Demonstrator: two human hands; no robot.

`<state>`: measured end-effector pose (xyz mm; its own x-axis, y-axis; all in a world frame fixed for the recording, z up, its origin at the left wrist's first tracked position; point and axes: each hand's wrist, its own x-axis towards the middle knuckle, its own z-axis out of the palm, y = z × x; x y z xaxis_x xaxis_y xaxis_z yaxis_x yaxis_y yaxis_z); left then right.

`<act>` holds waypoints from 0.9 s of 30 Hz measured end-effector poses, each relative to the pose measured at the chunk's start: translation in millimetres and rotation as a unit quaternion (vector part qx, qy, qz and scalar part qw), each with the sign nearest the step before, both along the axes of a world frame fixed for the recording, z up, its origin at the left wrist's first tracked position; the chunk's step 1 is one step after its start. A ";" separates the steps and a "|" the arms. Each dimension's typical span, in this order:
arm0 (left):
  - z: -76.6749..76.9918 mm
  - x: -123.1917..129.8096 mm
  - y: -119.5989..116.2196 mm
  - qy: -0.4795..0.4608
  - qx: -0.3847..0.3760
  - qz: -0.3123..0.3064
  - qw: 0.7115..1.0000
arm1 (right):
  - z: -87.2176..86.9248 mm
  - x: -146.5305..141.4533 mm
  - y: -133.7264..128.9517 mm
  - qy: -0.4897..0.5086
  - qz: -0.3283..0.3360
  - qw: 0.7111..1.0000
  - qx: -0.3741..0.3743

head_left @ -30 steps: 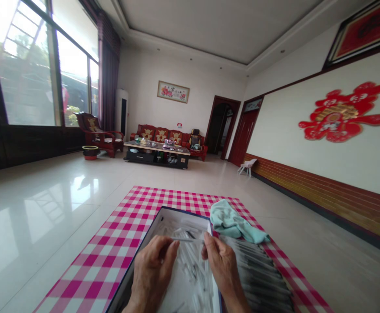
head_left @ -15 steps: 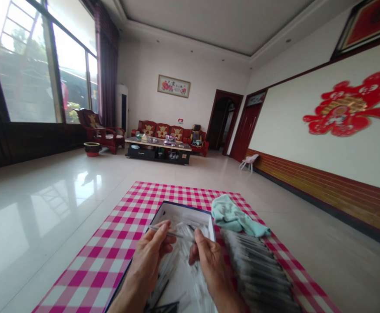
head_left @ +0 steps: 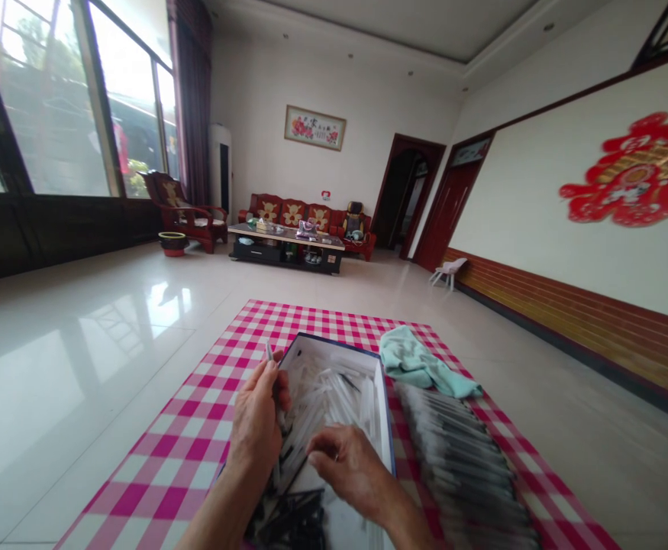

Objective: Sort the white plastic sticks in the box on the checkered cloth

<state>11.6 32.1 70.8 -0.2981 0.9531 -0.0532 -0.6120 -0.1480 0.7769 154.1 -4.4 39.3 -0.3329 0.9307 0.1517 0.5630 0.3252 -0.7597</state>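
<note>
Sat open on a pink-and-white gingham cloth (head_left: 322, 319): a shallow cardboard box (head_left: 334, 342), white inside, dark blue along the rim. Held a loose heap of thin translucent plastic tubes (head_left: 334, 397), smooth and straight, lying crossed at all angles. Dark slender pieces (head_left: 293, 521) bunched at the near end, exact shape blurred.

Left hand (head_left: 256, 416) clenched around one thin tube (head_left: 269, 351), thumb against curled fingers, tube upright, tip above the knuckles, hand at the box's left wall. Right hand (head_left: 348, 462) half open, low over the heap inside the box, fingers curved downward; grip on any single tube impossible to tell.

Just right of the box, on the cloth: long rows of dark, ribbed-looking items (head_left: 459, 466) laid side by side, motion-blurred, any labels unreadable. Beyond those, a crumpled mint-green towel (head_left: 419, 363) in soft folds, just beside the box's far right corner. Past the cloth, glossy white floor tiles (head_left: 82, 321).
</note>
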 end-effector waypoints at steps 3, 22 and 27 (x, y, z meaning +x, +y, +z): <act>-2.0 0.2 -0.1 0.005 -0.001 -0.015 1.000 | -4.4 -0.9 -4.8 -0.089 0.037 0.995 0.031; -1.9 -10.1 4.2 -0.019 -0.012 -0.017 1.000 | 8.5 49.6 23.8 -0.215 0.054 0.971 0.090; -3.2 -8.3 2.8 -0.012 -0.018 -0.022 1.000 | 3.5 43.9 11.2 -0.294 0.085 0.950 0.057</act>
